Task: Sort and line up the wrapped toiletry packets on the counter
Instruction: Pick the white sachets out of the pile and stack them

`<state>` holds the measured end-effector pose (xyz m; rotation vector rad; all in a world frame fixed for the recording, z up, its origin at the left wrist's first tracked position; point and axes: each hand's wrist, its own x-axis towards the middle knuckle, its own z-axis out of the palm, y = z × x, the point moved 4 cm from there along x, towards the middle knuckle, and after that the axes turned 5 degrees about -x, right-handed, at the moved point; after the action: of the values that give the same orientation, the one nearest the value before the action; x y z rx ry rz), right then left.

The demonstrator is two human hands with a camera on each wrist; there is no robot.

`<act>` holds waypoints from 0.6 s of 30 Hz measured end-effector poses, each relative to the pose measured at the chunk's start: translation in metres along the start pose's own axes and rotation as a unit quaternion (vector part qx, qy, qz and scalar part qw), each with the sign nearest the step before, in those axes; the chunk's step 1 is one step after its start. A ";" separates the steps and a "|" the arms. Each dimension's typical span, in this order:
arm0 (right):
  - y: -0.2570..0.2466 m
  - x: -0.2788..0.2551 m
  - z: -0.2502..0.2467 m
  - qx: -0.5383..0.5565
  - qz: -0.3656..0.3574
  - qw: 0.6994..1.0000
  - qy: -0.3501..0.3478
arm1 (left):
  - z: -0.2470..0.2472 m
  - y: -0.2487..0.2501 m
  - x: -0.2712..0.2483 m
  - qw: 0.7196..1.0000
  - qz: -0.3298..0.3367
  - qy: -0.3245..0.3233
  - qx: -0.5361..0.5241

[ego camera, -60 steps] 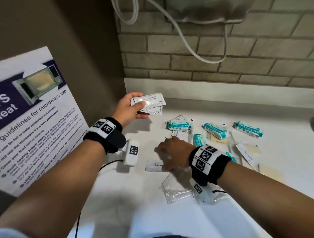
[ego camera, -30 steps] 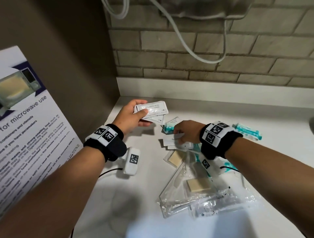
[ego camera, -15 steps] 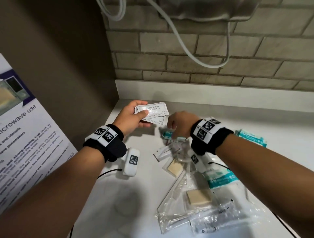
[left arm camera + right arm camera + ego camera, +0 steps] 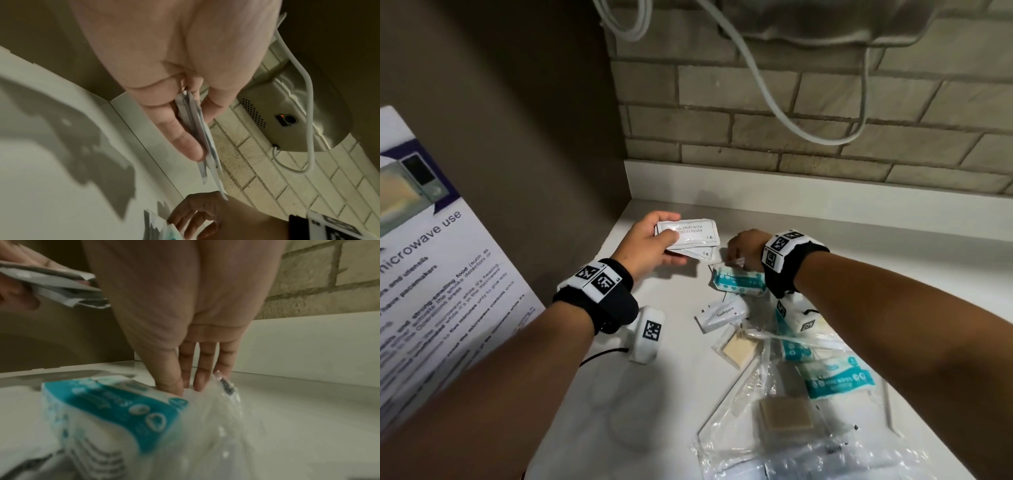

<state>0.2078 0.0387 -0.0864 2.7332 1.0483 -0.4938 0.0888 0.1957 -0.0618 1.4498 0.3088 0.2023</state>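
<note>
This is looking like a shared pantry or washroom corner in a hotel or hostel, not a private home. A printed notice (image 4: 438, 274) with guidelines for microwave use is leaning at the left. A metal wall unit (image 4: 287, 116) with a vent grille, a small sensor and a white cable (image 4: 784, 116) is hanging on the beige brick-tile wall (image 4: 893, 113). Single-use guest toiletries are lying on the white counter (image 4: 893, 246): a shampoo sachet (image 4: 688, 233), a toothpaste packet (image 4: 722, 313), wrapped soap (image 4: 786, 416).
</note>
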 end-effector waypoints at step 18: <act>-0.032 -0.070 -0.053 0.454 -0.052 0.870 0.186 | -0.014 -0.004 -0.042 0.998 -0.013 0.034 0.056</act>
<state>0.1508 0.0337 -0.0132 3.7335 1.2963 -0.6066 0.0440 0.1953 -0.0631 1.5510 0.3992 0.2161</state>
